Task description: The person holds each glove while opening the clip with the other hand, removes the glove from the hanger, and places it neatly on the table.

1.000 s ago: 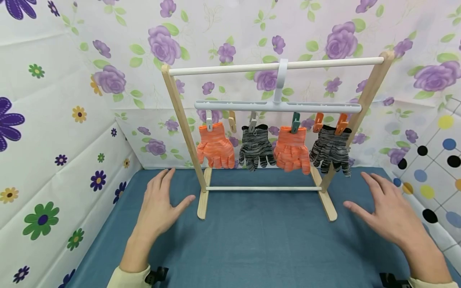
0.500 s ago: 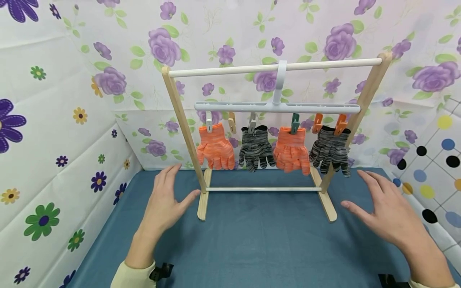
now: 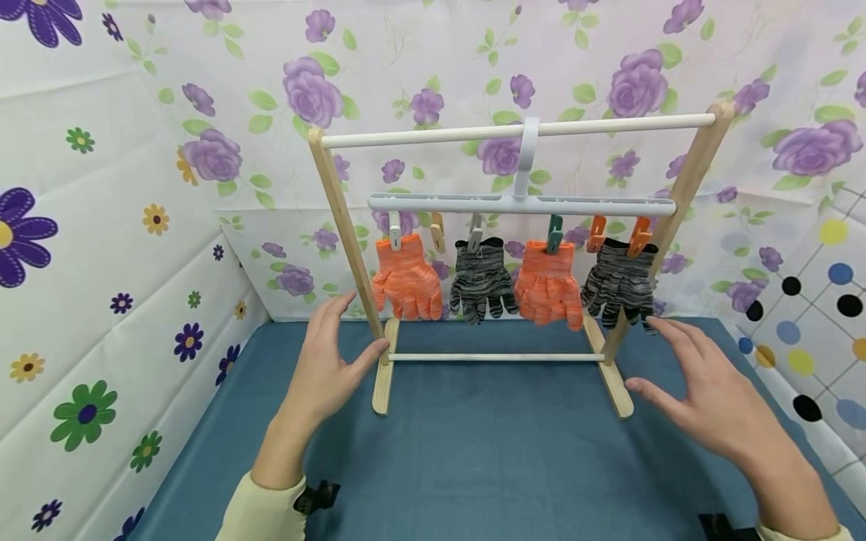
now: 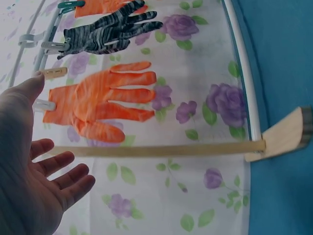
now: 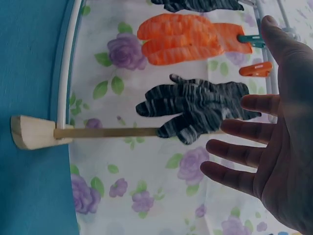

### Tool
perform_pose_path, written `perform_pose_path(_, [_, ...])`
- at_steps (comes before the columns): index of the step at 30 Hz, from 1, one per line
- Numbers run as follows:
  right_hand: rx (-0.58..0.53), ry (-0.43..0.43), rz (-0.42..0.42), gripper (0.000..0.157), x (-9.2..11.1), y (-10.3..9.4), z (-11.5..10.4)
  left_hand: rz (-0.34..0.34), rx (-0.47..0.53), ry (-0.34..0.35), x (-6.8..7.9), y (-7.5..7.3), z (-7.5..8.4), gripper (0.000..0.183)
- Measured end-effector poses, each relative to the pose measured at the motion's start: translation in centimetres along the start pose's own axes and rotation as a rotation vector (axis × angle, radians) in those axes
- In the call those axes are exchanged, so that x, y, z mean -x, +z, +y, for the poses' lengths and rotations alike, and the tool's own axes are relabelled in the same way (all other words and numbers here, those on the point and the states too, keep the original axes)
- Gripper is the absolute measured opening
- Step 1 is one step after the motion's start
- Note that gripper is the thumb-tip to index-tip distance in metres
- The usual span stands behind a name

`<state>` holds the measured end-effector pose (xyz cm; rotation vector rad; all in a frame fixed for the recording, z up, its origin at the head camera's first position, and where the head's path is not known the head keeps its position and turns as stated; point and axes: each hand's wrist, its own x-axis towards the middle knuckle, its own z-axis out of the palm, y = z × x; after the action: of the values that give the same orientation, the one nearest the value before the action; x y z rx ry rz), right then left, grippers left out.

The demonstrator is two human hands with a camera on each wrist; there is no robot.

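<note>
Two orange gloves [image 3: 407,282] and two black-and-grey gloves [image 3: 482,282] hang in alternation from a pale grey hanger [image 3: 446,202]. Pegs hold them: white [image 3: 395,231], grey [image 3: 475,233], green [image 3: 555,234] and orange [image 3: 639,237]. A beige peg [image 3: 437,233] hangs with no glove below it. My left hand [image 3: 330,372], fingers extended and thumb apart, is beside the rack's left leg; contact cannot be told. My right hand [image 3: 710,398], its fingers spread, is near the right leg and the rightmost glove [image 5: 195,105]. Neither hand holds anything.
The hanger hooks over the white top bar [image 3: 419,137] of a wooden rack [image 3: 345,233]. Its feet [image 3: 382,387] stand on a blue cloth [image 3: 501,451]. Flowered sheets [image 3: 433,45] form the back and left side; a dotted sheet [image 3: 805,330] is at right.
Both hands have moved inward toward the rack, the left to the right and slightly up, the right to the left. The gloves and hanger hang as before; the view shifted slightly.
</note>
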<state>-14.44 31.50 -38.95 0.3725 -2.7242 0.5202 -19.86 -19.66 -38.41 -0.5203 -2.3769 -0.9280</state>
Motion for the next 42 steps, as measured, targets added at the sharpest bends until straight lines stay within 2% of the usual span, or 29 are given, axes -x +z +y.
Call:
perform_pose_path(11, [-0.053, -0.088, 0.008, 0.096, -0.6, 0.3, -2.3, 0.079, 0.167, 0.074, -2.6, 0.6, 1.8, 0.076])
perform_pose_path(17, [-0.071, -0.156, 0.028, 0.094, -1.0, 0.8, -3.5, 0.090, 0.266, 0.072, -4.0, 1.3, 2.5, 0.073])
perform_pose_path(21, [-0.081, -0.170, 0.024, 0.093, -1.2, 1.0, -4.1, 0.066, 0.326, 0.044, -4.7, 1.7, 2.7, 0.072])
perform_pose_path(29, [-0.117, -0.204, 0.012, 0.092, -1.8, 1.3, -5.5, 0.052, 0.387, -0.074, -5.5, 2.3, 2.9, 0.070])
perform_pose_path(33, [-0.150, -0.219, -0.017, 0.090, -2.4, 1.4, -6.5, 0.066, 0.398, -0.102, -5.6, 2.6, 2.8, 0.067])
perform_pose_path(42, [-0.231, -0.278, -0.059, 0.086, -4.3, 1.9, -8.6, 0.139, 0.342, -0.159, -5.9, 3.1, 2.9, 0.054])
